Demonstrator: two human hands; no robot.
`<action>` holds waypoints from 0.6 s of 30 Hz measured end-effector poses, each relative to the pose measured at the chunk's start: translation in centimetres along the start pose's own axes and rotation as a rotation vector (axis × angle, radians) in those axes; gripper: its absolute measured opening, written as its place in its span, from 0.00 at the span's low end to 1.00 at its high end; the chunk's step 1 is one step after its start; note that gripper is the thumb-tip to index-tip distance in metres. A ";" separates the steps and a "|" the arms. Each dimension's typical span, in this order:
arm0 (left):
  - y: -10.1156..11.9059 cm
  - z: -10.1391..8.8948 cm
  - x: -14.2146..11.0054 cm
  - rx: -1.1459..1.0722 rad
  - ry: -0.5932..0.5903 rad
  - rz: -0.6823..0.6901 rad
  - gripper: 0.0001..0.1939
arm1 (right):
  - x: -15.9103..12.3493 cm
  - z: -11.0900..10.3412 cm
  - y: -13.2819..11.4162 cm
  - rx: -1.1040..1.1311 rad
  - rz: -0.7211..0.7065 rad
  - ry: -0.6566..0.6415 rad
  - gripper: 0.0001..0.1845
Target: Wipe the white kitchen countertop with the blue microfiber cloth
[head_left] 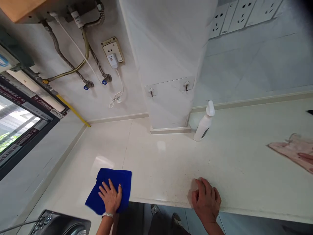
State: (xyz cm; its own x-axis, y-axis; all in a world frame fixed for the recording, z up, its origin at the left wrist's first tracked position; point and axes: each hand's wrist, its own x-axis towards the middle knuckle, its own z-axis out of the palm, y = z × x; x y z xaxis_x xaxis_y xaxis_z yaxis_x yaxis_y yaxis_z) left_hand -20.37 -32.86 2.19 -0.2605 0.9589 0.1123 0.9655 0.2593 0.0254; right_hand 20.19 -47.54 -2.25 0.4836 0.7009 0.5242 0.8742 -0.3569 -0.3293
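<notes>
My left hand (110,196) lies flat, fingers spread, on a blue cloth (124,182). The cloth is laid out on the white countertop (156,163), with its lower part at the front edge. Further right, my right hand (206,199) rests on the counter by the front edge. Its fingers are curled under with the knuckles up, and nothing shows in them. Small specks dot the counter between the hands. A white spray bottle (204,123) stands against the back, beside the wall column.
A black metal sink or hob part (63,225) is at the lower left. A pinkish crumpled cloth or bag (295,148) lies at the right. The column (171,101) juts out over the counter. Pipes, a plugged socket (112,54) and a window (19,120) are at the left.
</notes>
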 end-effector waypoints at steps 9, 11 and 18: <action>14.3 0.8 -3.7 -0.212 0.095 0.706 0.37 | 0.4 -0.6 -0.6 -0.032 0.006 0.005 0.21; 17.3 0.8 -4.7 -0.262 0.052 0.801 0.40 | 0.5 -0.6 -0.6 -0.023 0.010 0.012 0.21; 22.9 -0.4 -7.3 -0.423 -0.231 0.996 0.48 | 0.6 -1.3 -0.4 -0.013 0.024 0.027 0.22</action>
State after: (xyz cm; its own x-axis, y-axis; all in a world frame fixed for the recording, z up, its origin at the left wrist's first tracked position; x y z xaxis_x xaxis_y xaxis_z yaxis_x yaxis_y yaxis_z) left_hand 3.69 -34.01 2.35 0.6822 0.7264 0.0837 0.6559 -0.6585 0.3689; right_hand 20.20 -47.72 -0.78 0.5055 0.6750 0.5374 0.8626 -0.3817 -0.3319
